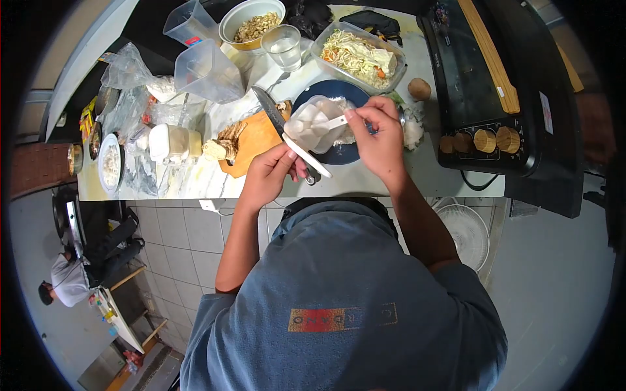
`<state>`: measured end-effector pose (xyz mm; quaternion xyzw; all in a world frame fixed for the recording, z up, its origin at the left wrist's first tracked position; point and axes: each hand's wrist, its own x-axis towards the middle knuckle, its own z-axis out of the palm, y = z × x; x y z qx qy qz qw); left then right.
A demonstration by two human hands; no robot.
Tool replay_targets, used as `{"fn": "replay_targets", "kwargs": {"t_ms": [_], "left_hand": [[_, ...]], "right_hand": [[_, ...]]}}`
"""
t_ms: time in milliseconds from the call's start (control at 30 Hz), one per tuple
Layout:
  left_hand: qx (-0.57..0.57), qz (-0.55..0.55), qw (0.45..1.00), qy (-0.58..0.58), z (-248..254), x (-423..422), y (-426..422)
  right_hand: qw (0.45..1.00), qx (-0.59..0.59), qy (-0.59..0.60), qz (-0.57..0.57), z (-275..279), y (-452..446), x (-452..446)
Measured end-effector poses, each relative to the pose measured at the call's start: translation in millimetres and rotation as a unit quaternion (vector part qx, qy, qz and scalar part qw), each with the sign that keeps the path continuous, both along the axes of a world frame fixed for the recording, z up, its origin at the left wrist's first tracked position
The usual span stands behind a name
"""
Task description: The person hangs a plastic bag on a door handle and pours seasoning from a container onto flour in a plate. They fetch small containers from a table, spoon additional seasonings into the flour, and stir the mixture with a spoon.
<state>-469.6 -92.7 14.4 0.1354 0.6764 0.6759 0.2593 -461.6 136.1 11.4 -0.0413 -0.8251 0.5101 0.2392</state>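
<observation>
1. While a knife (268, 106) lies at the edge of the cutting board (261, 135), the left hand (269, 171) beside them grasps a clear tub (325, 144).
2. That tub is above a blue plate (342, 157); its white contents are hard to make out.
3. Rightmost, the right hand (379, 135) pinches a white spoon (336, 122) at the tub's mouth.

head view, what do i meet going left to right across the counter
White plate → white tub → orange cutting board → clear container → right hand → round brown lump → black stove. Overlapping things are left out.
</observation>
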Motion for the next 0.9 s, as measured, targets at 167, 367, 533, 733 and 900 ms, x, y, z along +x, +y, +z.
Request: {"fn": "replay_targets", "kwargs": {"t_ms": [167,367,533,733,900], "left_hand": [[0.003,0.051,0.998,-0.022,-13,-3,-17],[-0.023,0.105,0.994,-0.012,-15,-5,-43],[-0.027,0.115,0.993,-0.008,-16,0,-49],[-0.009,0.117,0.993,-0.025,-20,6,-48],[0.030,0.118,0.991,-0.054,-27,11,-47]], "right_hand": [[0.998,-0.030,0.024,-0.056,5,13,-5],[0.988,0.097,0.096,-0.073,-2,22,-6],[0.987,0.106,0.096,-0.071,-13,22,-5],[0.971,0.190,0.136,-0.041,-6,23,4],[0.938,0.285,0.200,-0.005,-24,18,2]]}}
